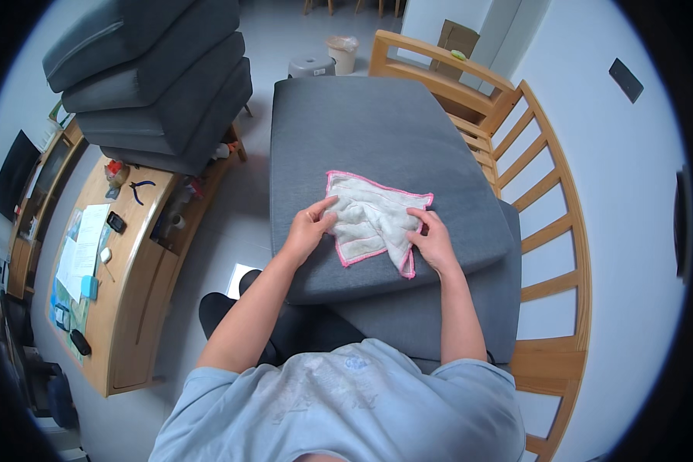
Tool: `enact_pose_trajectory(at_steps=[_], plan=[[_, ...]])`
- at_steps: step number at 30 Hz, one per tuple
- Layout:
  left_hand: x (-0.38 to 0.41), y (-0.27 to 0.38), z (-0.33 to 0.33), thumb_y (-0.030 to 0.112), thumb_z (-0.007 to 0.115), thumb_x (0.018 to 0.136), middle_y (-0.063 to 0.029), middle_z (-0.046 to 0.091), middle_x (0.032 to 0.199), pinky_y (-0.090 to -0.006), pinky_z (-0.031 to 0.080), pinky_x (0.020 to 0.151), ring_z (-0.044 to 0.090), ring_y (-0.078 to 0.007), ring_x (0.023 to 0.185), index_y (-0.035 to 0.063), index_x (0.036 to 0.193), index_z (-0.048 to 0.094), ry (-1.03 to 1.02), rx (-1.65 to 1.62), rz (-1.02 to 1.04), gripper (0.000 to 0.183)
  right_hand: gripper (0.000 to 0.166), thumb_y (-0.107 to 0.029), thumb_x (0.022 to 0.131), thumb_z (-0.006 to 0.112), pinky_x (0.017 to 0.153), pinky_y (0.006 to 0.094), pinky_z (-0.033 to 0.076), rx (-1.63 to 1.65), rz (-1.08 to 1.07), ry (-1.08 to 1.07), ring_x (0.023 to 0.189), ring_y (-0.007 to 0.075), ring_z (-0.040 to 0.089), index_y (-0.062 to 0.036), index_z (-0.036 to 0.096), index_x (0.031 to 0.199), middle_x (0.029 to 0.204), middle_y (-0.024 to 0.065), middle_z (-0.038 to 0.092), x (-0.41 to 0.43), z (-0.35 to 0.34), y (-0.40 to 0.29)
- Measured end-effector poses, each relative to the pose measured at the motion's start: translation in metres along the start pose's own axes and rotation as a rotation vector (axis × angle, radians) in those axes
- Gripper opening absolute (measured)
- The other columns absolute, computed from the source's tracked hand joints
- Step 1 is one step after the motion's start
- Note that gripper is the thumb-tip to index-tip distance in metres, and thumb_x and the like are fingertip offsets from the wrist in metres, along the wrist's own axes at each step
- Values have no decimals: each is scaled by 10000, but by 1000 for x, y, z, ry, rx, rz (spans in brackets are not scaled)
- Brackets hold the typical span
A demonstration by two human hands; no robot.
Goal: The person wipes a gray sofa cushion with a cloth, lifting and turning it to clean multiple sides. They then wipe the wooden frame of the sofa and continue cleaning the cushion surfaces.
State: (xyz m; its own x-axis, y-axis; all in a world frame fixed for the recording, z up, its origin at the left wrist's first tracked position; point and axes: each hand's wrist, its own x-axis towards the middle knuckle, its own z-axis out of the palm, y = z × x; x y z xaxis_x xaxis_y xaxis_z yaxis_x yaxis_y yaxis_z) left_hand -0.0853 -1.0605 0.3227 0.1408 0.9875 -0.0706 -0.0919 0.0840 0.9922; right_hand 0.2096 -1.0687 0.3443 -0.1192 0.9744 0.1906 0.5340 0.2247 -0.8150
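Observation:
A white cleaning cloth with pink stitched edges point(369, 219) lies rumpled over a grey fabric sofa cushion point(346, 127). My left hand point(312, 228) pinches the cloth's left side between thumb and fingers. On the right side, my right hand point(430, 237) grips the cloth, thumb below and fingers above. A fold runs down to the cloth's lower right corner. The cushion rests partly on another grey cushion point(473, 306), which sticks out beneath it towards me.
A wooden sofa frame with slats point(546, 231) stands along the right wall. At the left, several stacked grey cushions point(167, 86) sit on a wooden table point(133, 289) holding pliers point(141, 190) and papers point(89, 242). Beyond the cushion are a grey stool point(312, 65) and a waste bin point(342, 56).

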Motion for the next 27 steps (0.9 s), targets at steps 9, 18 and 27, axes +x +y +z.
enact_pose_trajectory(at_steps=[9, 18, 27], plan=[[-13, 8, 8, 42, 605, 953, 30, 640, 937, -215, 470, 772, 558, -43, 828, 40, 1267, 640, 150, -95, 187, 316, 348, 78, 869, 602, 810, 225, 491, 443, -2, 151, 912, 103, 599, 30, 626, 1213, 1153, 52, 555, 4, -47, -51], [-25, 82, 20, 149, 596, 963, -71, 574, 732, -303, 466, 643, 548, -160, 665, 15, 941, 606, 373, 503, 675, 137, 105, -74, 916, 648, 682, 237, 447, 103, -84, 212, 782, 67, 509, -23, 594, 991, 914, 6, 573, -7, -70, -70], [-1, 47, 23, 222, 563, 964, -127, 607, 773, -365, 487, 662, 603, -211, 688, -2, 990, 555, 294, 507, 210, 225, 97, -101, 971, 606, 670, 224, 415, 278, 123, 192, 741, 48, 480, -13, 574, 998, 836, -20, 554, 22, -58, -37]])
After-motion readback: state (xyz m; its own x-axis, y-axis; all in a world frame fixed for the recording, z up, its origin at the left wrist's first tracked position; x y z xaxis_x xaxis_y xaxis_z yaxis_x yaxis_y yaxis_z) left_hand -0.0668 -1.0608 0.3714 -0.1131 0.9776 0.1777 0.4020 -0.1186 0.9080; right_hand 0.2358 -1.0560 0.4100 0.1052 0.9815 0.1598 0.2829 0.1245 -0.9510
